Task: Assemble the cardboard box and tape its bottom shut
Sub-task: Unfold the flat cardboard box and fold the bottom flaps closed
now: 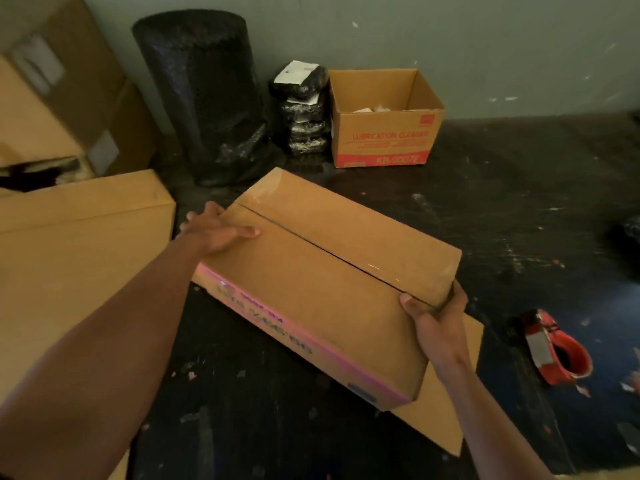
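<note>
A brown cardboard box (311, 282) with a pink stripe along its near side sits in the middle of the dark floor, its closed flaps facing up. Clear tape runs along the centre seam between the flaps. My left hand (218, 230) grips the box's far left corner, thumb on top. My right hand (433, 317) holds the right end at the seam, thumb on the top face. A red tape dispenser (554, 348) lies on the floor to the right of the box, apart from both hands.
A flat cardboard sheet (446, 403) lies under the box's near right end. A large brown box (69, 258) stands at the left. At the back stand a black bubble-wrap roll (201, 95), stacked black parcels (304, 109) and an open "Lubrication Cleaner" box (384, 136).
</note>
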{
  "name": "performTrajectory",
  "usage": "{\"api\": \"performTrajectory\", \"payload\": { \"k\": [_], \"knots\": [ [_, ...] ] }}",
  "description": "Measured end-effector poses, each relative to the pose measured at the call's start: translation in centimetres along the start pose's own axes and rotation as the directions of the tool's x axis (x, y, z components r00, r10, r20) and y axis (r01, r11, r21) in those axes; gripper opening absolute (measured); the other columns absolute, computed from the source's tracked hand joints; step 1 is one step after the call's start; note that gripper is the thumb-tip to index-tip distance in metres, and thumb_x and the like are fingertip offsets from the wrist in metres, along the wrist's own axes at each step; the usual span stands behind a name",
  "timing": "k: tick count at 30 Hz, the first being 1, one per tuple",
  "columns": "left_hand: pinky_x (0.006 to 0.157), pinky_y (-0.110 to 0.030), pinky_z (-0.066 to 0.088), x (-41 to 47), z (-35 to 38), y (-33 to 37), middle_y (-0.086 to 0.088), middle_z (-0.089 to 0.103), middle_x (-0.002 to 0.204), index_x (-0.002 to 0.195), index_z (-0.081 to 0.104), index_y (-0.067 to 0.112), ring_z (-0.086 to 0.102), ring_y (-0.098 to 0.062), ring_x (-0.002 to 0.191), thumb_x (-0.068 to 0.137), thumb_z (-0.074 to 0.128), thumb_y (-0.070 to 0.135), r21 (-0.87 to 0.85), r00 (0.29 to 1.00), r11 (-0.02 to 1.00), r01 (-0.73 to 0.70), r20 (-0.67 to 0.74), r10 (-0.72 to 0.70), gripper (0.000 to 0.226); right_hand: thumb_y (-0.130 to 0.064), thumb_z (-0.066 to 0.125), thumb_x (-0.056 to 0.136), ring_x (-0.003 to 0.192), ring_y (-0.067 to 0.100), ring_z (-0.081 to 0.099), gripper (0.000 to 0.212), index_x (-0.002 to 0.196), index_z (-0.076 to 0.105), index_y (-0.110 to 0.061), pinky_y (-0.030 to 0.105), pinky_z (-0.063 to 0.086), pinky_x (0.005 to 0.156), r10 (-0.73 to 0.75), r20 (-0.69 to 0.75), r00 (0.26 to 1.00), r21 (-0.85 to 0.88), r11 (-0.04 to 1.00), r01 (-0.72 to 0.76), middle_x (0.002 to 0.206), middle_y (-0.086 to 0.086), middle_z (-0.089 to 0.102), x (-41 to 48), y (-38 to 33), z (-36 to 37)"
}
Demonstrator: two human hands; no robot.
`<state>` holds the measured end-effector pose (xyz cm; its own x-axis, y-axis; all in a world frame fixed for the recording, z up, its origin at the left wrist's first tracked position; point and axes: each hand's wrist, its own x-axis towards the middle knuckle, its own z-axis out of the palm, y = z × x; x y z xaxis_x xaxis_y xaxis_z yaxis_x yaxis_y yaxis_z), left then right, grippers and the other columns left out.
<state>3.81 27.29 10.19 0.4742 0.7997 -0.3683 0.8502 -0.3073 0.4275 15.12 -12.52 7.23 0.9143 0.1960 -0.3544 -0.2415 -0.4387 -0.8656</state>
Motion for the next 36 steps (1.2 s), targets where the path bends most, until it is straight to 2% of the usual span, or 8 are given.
{"api": "performTrajectory", "payload": {
  "k": [3,9,13,17,21,27,31,36],
  "knots": [
    [0.107,-0.052,0.038,-3.1,-0.8,-2.8,-0.012,0.042,0.153,0.149,0.034,0.029,0.041,-0.039,0.138,0.068,0.08,0.065,-0.143,0.996,0.988,0.065,-0.046,-0.072,0.1,-0.037,0.079,0.088,0.141,0.032,0.045,0.097,0.16,0.013,-0.032,0.06,0.036,0.117,-0.007,0.1,0.995,-0.022,1.0,0.009,0.154,0.005,0.046,2.3,-1.7,-1.4],
    [0.119,-0.051,0.029,-11.1,1.4,-5.5,-0.013,0.04,0.158,0.159,0.028,0.03,0.037,-0.039,0.143,0.081,0.078,0.055,-0.227,0.993,0.971,0.077,-0.075,-0.097,0.096,-0.048,0.075,0.089,0.141,0.031,0.046,0.089,0.16,0.022,-0.04,0.059,0.036,0.116,-0.013,0.293,0.956,-0.135,0.989,0.055,0.157,0.002,0.046,6.4,-3.4,-4.3],
    [0.109,-0.05,0.042,-15.5,4.5,-6.9,-0.015,0.048,0.149,0.153,0.036,0.03,0.047,-0.039,0.133,0.072,0.084,0.059,-0.339,0.975,0.928,0.154,-0.102,-0.199,0.099,-0.055,0.071,0.089,0.144,0.029,0.041,0.089,0.16,0.019,-0.047,0.059,0.034,0.118,-0.007,0.376,0.927,-0.235,0.967,0.102,0.161,-0.002,0.04,8.0,-2.9,-5.5],
    [0.11,-0.051,0.042,-18.6,8.1,-7.4,-0.016,0.048,0.147,0.152,0.035,0.023,0.048,-0.038,0.132,0.066,0.087,0.058,-0.378,0.966,0.903,0.203,-0.076,-0.248,0.106,-0.048,0.072,0.091,0.151,0.028,0.033,0.096,0.164,0.008,-0.045,0.057,0.027,0.123,-0.023,0.411,0.911,-0.321,0.932,0.168,0.167,-0.002,0.033,8.2,-1.9,-6.1],
    [0.115,-0.052,0.036,-19.9,10.4,-6.6,-0.014,0.042,0.153,0.158,0.019,0.018,0.043,-0.037,0.137,0.079,0.084,0.043,-0.475,0.972,0.858,0.194,-0.023,-0.233,0.105,-0.036,0.075,0.093,0.156,0.029,0.023,0.12,0.158,-0.025,-0.042,0.055,0.019,0.125,-0.097,0.352,0.931,-0.316,0.924,0.215,0.173,0.001,0.017,6.6,-0.6,-6.3],
    [0.118,-0.051,0.023,-21.3,11.1,-5.8,-0.013,0.017,0.169,0.159,-0.021,0.033,0.025,-0.039,0.151,0.103,0.045,0.041,-0.448,0.977,0.891,0.071,-0.149,-0.152,0.086,-0.073,0.049,0.094,0.157,0.028,0.022,0.082,0.161,0.008,-0.053,0.057,0.026,0.122,-0.099,0.395,0.913,-0.518,0.797,0.31,0.174,-0.005,0.01,6.3,0.5,-6.6],
    [0.103,-0.053,0.044,-21.2,11.1,-5.6,-0.015,0.034,0.158,0.16,0.009,0.039,0.049,-0.043,0.131,0.096,0.049,0.064,-0.203,0.979,0.979,-0.005,-0.203,-0.037,0.08,-0.066,0.034,0.102,0.158,0.029,0.017,0.069,0.163,0.005,-0.049,0.055,0.021,0.125,-0.111,0.366,0.924,-0.604,0.727,0.326,0.175,0.001,0.002,5.9,0.6,-6.4],
    [0.1,-0.052,0.046,-20.3,11.0,-5.8,-0.011,0.035,0.154,0.152,0.032,0.03,0.051,-0.04,0.129,0.087,0.067,0.061,-0.173,0.972,0.983,-0.069,-0.232,0.027,0.08,-0.077,0.039,0.094,0.154,0.034,0.028,0.092,0.162,-0.014,-0.044,0.055,0.03,0.121,-0.051,0.358,0.932,-0.702,0.643,0.305,0.174,0.003,-0.012,4.2,1.6,-6.3]
  ]
}}
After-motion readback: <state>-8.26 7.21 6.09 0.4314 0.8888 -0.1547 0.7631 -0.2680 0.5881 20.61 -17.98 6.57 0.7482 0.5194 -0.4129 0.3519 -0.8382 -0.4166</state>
